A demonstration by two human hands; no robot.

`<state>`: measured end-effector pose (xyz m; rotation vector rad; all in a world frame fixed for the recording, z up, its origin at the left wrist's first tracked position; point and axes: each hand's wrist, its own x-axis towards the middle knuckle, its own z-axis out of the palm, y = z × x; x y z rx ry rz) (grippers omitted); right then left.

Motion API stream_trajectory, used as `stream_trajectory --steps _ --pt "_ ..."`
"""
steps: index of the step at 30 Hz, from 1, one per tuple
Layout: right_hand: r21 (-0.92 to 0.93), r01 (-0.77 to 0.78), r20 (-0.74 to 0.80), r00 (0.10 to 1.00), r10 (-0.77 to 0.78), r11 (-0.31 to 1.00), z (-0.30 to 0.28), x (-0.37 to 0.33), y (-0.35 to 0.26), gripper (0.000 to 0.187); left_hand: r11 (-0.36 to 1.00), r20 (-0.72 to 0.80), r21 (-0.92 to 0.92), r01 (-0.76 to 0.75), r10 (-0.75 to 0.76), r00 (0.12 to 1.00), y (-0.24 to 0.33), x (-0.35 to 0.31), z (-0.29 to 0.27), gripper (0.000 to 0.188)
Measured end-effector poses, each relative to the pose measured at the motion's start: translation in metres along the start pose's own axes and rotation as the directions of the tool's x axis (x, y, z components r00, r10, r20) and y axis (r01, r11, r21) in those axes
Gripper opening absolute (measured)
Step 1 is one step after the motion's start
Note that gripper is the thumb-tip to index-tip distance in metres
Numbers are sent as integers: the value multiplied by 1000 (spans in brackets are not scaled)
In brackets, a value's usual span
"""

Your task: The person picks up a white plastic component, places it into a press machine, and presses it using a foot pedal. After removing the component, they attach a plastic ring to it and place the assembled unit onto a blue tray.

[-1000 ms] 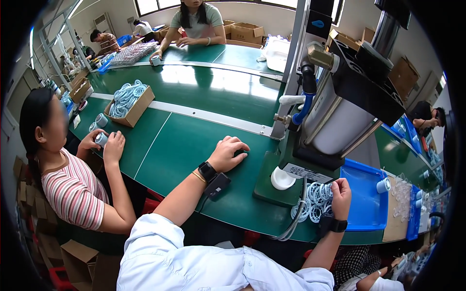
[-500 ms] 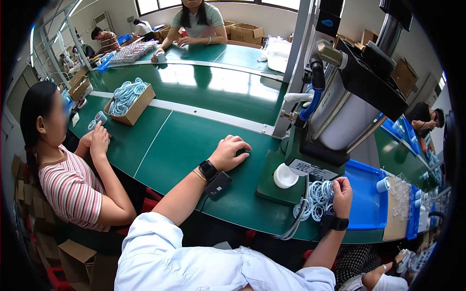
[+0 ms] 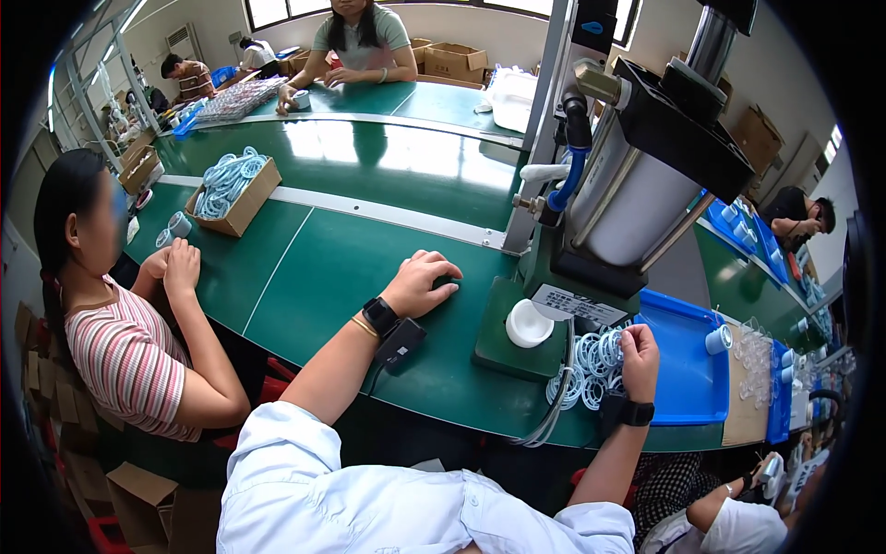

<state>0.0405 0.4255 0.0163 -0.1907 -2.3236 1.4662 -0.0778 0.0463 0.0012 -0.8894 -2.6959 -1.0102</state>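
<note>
My left hand lies palm down on the green worktop, fingers loosely bent and apart, holding nothing. Beyond the press base, my right hand is at the right side of a pile of light-blue plastic rings. Its thumb and fingertips are pinched on the edge of a ring, partly hidden by the fingers. Between my hands stands a pneumatic press on a green base. A round white cup-shaped piece sits on that base, below the press head.
Grey cables hang beside the rings. A blue tray with a light-blue cup stands to the right, near clear plastic parts. At left, a co-worker sits by a cardboard box of light-blue loops.
The whole view has shifted slightly. My left hand stays on the worktop and my right hand stays at the rings. The left co-worker's raised hand has lowered a little, away from the cup.
</note>
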Motion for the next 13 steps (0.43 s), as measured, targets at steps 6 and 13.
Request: stream_trajectory --steps 6,13 --pt "-27 -12 24 1000 13 1000 0 0 -1 12 1000 7 16 -7 7 1000 -2 1 -2 18" --pt "-27 -30 34 999 31 999 -2 -1 -1 12 999 3 31 -16 16 1000 0 1 -1 18"
